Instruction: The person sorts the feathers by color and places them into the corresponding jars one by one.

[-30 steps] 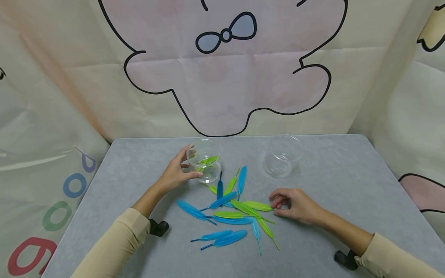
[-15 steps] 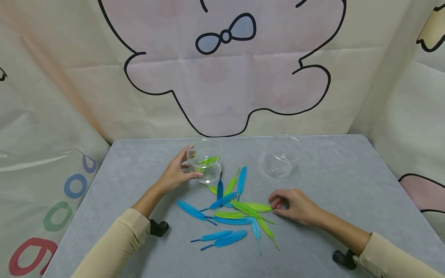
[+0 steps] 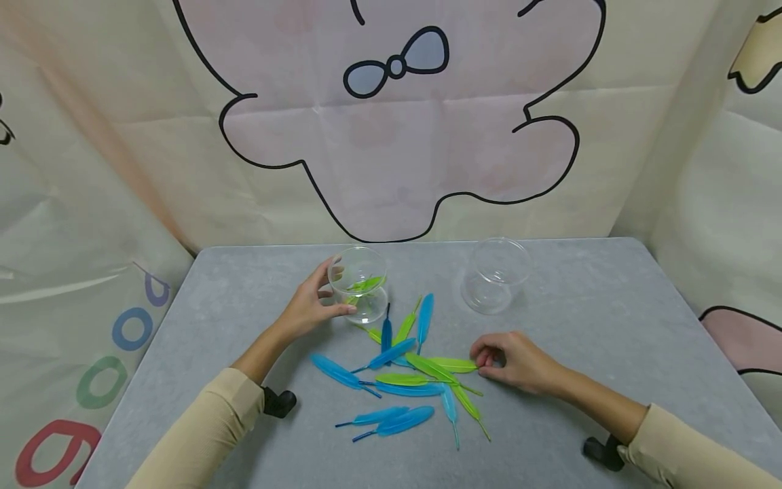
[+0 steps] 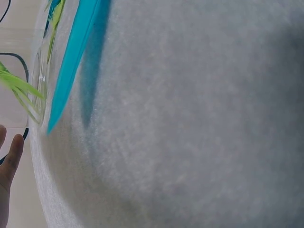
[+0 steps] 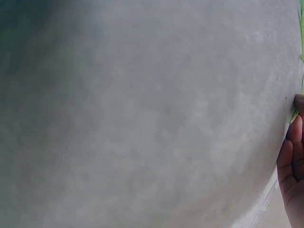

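Note:
My left hand (image 3: 311,305) grips the side of a clear plastic cup (image 3: 360,272), its thumb in front and its fingers behind. Green feathers (image 3: 366,283) lie inside that cup. My right hand (image 3: 516,360), fingers curled, pinches the end of a green feather (image 3: 455,365) at the right side of a loose pile. In the right wrist view the tip of the green feather (image 5: 294,117) shows between thumb and fingers (image 5: 295,135). A blue feather (image 4: 76,57) crosses the left wrist view, near the left hand (image 4: 9,166).
Another clear cup (image 3: 496,275) stands at the back right of the grey table (image 3: 611,326). Several blue and green feathers lie across the middle, with a pair of blue feathers (image 3: 391,418) nearer the front. A printed cloth (image 3: 403,149) hangs behind the table.
My right hand has shifted very slightly to the left, at the end of the green feather. The left hand keeps its hold on the cup.

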Action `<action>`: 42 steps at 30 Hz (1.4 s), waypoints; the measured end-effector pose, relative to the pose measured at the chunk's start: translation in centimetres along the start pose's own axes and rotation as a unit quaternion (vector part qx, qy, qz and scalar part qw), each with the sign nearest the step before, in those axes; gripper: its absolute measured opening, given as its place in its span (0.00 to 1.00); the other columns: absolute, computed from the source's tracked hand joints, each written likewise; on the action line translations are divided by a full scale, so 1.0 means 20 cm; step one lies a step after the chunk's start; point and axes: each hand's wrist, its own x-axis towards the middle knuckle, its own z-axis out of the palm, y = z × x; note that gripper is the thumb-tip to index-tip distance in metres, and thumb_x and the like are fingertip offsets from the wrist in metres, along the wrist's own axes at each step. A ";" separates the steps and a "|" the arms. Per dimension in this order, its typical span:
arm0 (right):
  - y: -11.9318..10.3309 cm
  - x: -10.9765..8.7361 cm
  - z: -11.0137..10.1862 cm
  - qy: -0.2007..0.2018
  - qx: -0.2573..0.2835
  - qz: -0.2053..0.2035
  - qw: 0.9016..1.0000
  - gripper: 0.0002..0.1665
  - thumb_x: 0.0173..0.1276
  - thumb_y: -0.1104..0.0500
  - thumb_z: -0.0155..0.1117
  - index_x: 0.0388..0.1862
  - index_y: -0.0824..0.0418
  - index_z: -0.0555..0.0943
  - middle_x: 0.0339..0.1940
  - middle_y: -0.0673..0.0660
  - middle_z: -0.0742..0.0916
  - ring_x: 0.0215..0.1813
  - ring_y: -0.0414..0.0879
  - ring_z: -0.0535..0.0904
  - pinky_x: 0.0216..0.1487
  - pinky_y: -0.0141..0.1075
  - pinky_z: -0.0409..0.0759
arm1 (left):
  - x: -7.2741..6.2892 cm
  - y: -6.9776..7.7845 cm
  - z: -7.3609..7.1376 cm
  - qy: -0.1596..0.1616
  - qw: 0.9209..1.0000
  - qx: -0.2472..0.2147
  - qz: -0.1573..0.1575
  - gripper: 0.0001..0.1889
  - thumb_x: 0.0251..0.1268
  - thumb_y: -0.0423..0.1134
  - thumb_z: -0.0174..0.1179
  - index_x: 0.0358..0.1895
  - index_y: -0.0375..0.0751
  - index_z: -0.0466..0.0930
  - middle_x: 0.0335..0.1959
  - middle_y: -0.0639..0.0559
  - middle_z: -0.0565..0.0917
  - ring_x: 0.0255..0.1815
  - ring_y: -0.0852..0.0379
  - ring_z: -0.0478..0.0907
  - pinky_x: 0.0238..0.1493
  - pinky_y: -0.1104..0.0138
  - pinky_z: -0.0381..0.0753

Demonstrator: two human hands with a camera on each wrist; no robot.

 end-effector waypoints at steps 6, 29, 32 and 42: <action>-0.01 0.02 -0.01 -0.017 0.012 0.008 1.000 0.12 0.59 0.70 0.73 0.37 0.57 0.85 0.30 0.48 0.87 0.33 0.34 0.81 0.35 0.32 0.82 | 0.01 -0.07 0.01 -0.001 1.000 0.002 0.000 0.52 0.52 0.38 0.77 0.78 0.41 0.52 0.70 0.34 0.69 0.69 0.38 0.68 0.60 0.45 0.76; -0.19 0.24 -0.23 0.030 -0.065 -0.062 0.995 0.11 0.61 0.69 0.72 0.41 0.57 0.86 0.34 0.45 0.87 0.36 0.35 0.79 0.38 0.37 0.81 | 0.02 -0.07 0.00 -0.005 1.000 0.002 -0.007 0.51 0.54 0.39 0.76 0.78 0.44 0.53 0.70 0.36 0.69 0.69 0.40 0.68 0.60 0.47 0.76; -0.24 0.30 -0.27 0.032 -0.078 -0.073 0.994 0.10 0.62 0.67 0.72 0.42 0.58 0.86 0.35 0.46 0.88 0.36 0.35 0.79 0.38 0.37 0.81 | 0.02 -0.07 -0.01 -0.004 1.000 0.002 -0.002 0.52 0.53 0.39 0.76 0.78 0.41 0.52 0.70 0.35 0.69 0.68 0.39 0.68 0.60 0.47 0.76; -0.39 0.48 -0.35 0.037 -0.091 -0.075 0.992 0.09 0.64 0.66 0.71 0.44 0.60 0.86 0.37 0.47 0.88 0.37 0.39 0.78 0.42 0.39 0.81 | 0.02 -0.06 -0.02 -0.002 1.000 0.007 0.003 0.52 0.52 0.39 0.78 0.78 0.43 0.54 0.69 0.34 0.70 0.67 0.39 0.70 0.59 0.47 0.77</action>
